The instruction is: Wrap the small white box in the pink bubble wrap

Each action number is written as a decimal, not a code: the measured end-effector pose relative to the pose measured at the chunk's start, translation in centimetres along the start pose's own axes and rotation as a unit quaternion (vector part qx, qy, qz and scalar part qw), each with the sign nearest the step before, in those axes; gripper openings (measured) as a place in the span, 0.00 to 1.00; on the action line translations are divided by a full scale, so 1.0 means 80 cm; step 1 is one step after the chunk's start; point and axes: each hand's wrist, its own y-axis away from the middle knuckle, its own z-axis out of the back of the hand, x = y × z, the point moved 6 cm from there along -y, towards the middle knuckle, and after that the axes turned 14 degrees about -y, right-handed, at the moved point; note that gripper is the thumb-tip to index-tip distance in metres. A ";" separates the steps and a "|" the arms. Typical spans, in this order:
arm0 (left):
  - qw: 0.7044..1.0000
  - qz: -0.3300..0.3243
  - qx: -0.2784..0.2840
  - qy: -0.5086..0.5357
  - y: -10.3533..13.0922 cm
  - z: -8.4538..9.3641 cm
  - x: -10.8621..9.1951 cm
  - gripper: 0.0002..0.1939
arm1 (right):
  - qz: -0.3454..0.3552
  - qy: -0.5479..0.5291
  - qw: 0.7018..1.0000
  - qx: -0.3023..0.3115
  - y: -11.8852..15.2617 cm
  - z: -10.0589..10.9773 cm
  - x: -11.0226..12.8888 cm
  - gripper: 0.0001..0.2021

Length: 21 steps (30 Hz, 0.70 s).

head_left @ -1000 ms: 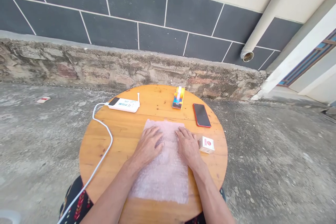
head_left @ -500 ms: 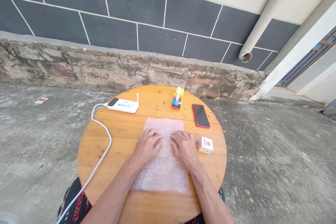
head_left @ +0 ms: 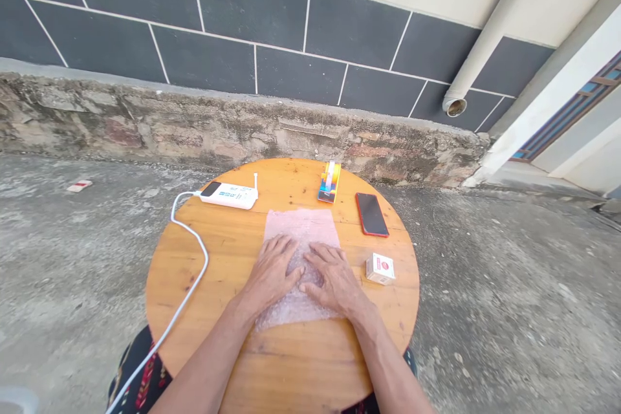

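A sheet of pinkish bubble wrap (head_left: 301,223) lies flat on the round wooden table (head_left: 194,272). My left hand (head_left: 274,270) rests on its left side, fingers spread and pointing away from me. On the right side of the sheet lies my right hand (head_left: 332,277), palm down, with its fingers apart and its thumb towards the left hand. Neither hand grips anything. A small white box (head_left: 380,269) with a red mark stands to the right of my right hand.
Behind the sheet stands a yellow and blue tape dispenser (head_left: 329,182). A red-edged phone (head_left: 372,214) lies at the right. At the back left, a white device (head_left: 229,195) has a white cable (head_left: 197,275) running down over the table's left edge.
The bubble wrap has shifted away from me, and its near edge is farther from the table's front. My fingers have spread flatter, and my right hand has moved slightly inward.
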 end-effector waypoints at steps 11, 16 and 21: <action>0.997 0.017 0.068 -0.017 0.002 -0.007 0.009 0.34 | -0.063 0.025 0.997 -0.029 0.006 0.014 -0.022 0.22; 0.997 0.016 0.073 -0.008 0.003 -0.008 0.011 0.32 | -0.078 0.012 0.991 -0.109 0.008 0.029 -0.031 0.11; 1.000 0.007 -0.004 0.021 -0.002 0.011 0.012 0.28 | -0.069 -0.004 0.988 -0.140 0.008 0.034 -0.030 0.06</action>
